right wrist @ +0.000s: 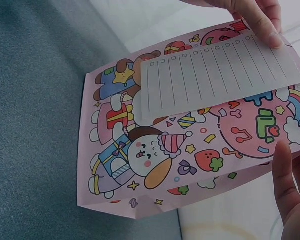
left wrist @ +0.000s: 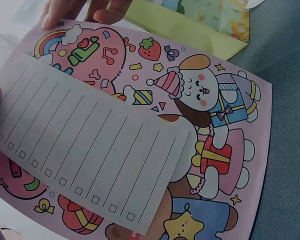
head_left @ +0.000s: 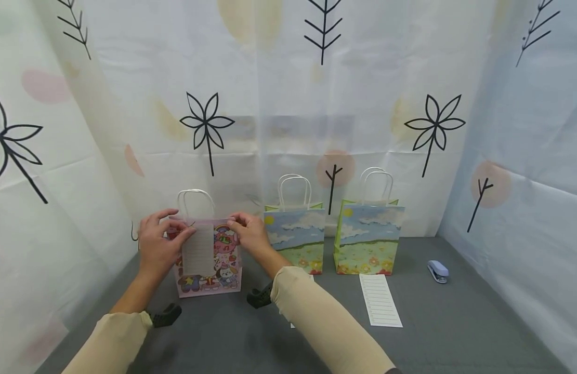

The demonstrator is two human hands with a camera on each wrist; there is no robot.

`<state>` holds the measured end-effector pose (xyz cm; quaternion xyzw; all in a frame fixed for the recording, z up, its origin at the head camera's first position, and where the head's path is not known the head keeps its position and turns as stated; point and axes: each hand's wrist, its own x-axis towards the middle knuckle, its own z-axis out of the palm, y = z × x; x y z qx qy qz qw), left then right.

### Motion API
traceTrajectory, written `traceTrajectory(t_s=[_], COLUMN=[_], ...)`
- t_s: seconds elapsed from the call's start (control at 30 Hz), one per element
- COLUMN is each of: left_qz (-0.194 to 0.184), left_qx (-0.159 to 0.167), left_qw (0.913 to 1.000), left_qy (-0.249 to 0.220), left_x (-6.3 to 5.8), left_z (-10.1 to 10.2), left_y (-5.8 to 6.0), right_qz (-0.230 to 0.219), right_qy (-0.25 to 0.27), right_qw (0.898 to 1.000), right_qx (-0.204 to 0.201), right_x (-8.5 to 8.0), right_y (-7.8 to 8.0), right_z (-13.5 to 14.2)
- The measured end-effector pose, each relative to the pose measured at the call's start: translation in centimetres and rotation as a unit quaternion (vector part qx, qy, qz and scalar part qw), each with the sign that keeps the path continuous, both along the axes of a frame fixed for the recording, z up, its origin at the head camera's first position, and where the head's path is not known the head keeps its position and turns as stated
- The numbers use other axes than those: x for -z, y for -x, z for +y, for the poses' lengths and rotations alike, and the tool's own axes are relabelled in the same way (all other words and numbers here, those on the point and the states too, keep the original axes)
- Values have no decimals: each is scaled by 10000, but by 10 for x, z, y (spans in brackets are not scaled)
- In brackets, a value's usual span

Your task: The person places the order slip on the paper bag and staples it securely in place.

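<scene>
A pink gift bag [head_left: 227, 259] printed with cartoon animals stands upright at the left, its white handles raised. Against its front lies a lined checklist slip [head_left: 198, 252] with a row of small boxes. My left hand [head_left: 158, 241] pinches the slip's upper part at the bag's top edge, the thumb [right wrist: 276, 41] lying on the paper. With thumb and fingers, my right hand [head_left: 250, 234] grips the top right corner of the bag. The left wrist view shows the slip tilted across the cartoon print.
Two landscape-print gift bags [head_left: 295, 234] [head_left: 369, 239] stand to the right. A second checklist slip [head_left: 381, 301] lies before the far one, and another is mostly hidden under my right sleeve [head_left: 326, 317]. A small lavender stapler [head_left: 438, 271] sits at the right of the grey table [head_left: 438, 332].
</scene>
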<state>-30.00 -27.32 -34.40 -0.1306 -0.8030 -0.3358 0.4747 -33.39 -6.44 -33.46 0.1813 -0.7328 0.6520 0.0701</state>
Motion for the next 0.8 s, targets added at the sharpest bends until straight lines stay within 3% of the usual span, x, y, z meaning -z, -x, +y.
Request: traceTrajectory(t_s=[0.2, 0.4, 0.63, 0.8], left_qz=[-243, -32, 187, 264], left_qx=[0, -3, -118, -133], left_qw=[9992, 9992, 9981, 9969], left_qy=[-302, -394, -568, -734], left_x=[0, -1, 2, 3], left_z=[2, 5, 11, 16], left_y=[2, 6, 9, 8], right_qz=[43, 150, 683, 621], right_qy=[-8, -21, -598, -1008], right_qw=[10000, 9999, 9953, 9911], right_qx=[24, 29, 335, 606], right_x=[0, 2, 1, -2], right_y=[1, 2, -3, -10], right_z=[0, -2, -4, -9])
